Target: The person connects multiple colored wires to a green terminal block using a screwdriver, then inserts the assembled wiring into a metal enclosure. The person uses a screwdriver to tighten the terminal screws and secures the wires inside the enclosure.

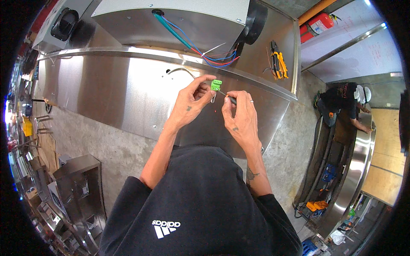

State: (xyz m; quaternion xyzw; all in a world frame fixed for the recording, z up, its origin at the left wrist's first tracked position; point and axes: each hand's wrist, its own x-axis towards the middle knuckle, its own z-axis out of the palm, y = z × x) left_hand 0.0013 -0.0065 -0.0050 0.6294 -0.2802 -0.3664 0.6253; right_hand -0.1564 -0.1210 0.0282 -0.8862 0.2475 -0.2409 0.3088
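Pinched between the thumb and forefinger of my left hand (191,104) is a small green terminal block (216,85). My right hand (242,117) grips a small screwdriver (232,100) with a dark handle, its thin shaft pointing at the lower side of the block. Whether the tip sits in a screw is too small to tell. A pale cable (183,70) comes out of a hole in the steel panel and runs toward my left hand, which hides part of it. A light end shows just below the block.
Beyond the panel stands a metal housing (205,25) with a green cable (177,34) and loose red and blue wires. Pliers with yellow-black handles (279,64) lie at right. A fire extinguisher (317,26) is farther back. A co-worker (341,100) bends over steelwork at far right.
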